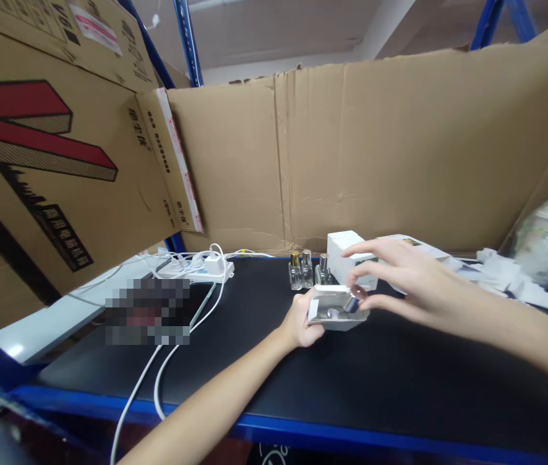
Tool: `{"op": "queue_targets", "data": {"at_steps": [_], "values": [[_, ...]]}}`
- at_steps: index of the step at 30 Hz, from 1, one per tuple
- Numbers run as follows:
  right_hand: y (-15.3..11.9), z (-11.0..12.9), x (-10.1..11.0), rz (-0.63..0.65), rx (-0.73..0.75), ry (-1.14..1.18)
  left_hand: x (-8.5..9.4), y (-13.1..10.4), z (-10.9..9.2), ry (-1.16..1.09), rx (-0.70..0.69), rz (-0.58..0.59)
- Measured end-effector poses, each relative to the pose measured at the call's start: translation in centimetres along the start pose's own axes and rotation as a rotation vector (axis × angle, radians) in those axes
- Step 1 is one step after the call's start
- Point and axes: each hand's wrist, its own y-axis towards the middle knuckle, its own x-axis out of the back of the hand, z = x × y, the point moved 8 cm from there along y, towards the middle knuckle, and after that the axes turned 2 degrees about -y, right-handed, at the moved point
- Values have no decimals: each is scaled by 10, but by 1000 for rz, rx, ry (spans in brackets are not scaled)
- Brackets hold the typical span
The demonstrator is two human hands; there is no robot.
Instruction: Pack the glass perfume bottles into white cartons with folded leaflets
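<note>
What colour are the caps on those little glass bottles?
One gold, two silver on the bottles, seen from the head view.

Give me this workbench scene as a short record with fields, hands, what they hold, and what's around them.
left hand: grips the left end of a small open silver-lined white carton
right hand: fingertips at the carton's open top flap
surface: black bench top with blue edge
behind carton: three small clear glass bottles with metallic caps, closed white box
left side: white power strip with charger and cables
backdrop: brown cardboard wall

Three small glass bottles [307, 270] stood by the cardboard wall [375, 148]. A white power strip [196, 269] trailed cables [158, 368] across the black shelf [375, 381].
</note>
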Motion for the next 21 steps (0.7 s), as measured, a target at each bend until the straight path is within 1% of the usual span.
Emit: {"op": "queue_targets", "data": {"at_steps": [3,5,6,8,9,12,14,15,17,18,19,21], "values": [[-19,-16,12,-29,-139,85,0,-1,0,5,6,9],[-34,-33,12,-36,-268,116,1,-1,0,11,21,6],[-42,-43,8,-14,-337,117,1,-1,-1,15,24,8],[-57,-58,-10,91,-452,108,1,-2,-3,16,12,18],[-64,-62,-23,176,-485,113,0,-2,-4,16,5,27],[-78,-64,-62,397,-529,126,-1,-4,-5,17,-4,41],[-84,-64,-80,474,-557,123,-1,-5,-3,16,24,47],[-86,-65,-87,492,-566,128,-2,-6,-2,13,42,56],[-89,-66,-92,480,-561,139,-4,-7,0,4,77,79],[-89,-65,-90,449,-543,133,-5,-7,1,-3,87,91],[-89,-65,-84,393,-520,110,-5,-7,0,-12,88,97],[-87,-59,-63,229,-485,37,-6,-6,-1,-10,69,88]]}}
